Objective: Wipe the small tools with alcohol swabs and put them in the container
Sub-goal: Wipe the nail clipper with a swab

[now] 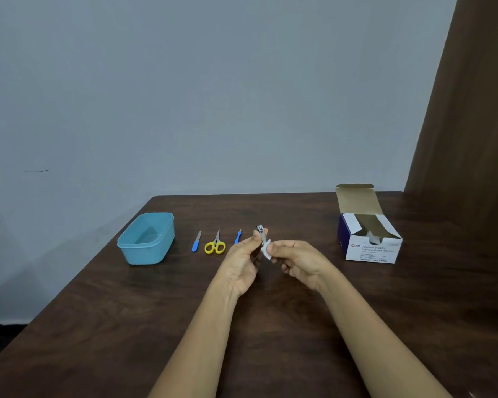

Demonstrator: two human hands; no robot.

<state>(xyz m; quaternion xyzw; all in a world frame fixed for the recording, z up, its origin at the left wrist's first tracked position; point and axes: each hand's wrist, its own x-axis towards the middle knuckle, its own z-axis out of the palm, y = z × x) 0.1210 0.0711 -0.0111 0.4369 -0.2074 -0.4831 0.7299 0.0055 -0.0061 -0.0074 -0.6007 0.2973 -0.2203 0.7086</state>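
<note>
My left hand (243, 261) pinches a silver nail clipper (261, 232) and holds it upright above the table. My right hand (298, 261) pinches a white alcohol swab (266, 250) against the clipper's lower part. To the left, three tools lie in a row on the table: a blue-handled nail file (196, 241), yellow-handled scissors (215, 244), and a second blue-handled tool (237, 237), partly hidden behind my left hand. The light blue plastic container (147, 239) stands open at the left with nothing visible inside.
An opened white and purple box of alcohol swabs (370, 239) stands at the right on the dark wooden table (127, 326), its lid flap raised. A grey wall runs behind the table, and a brown curtain (472, 110) hangs at the far right.
</note>
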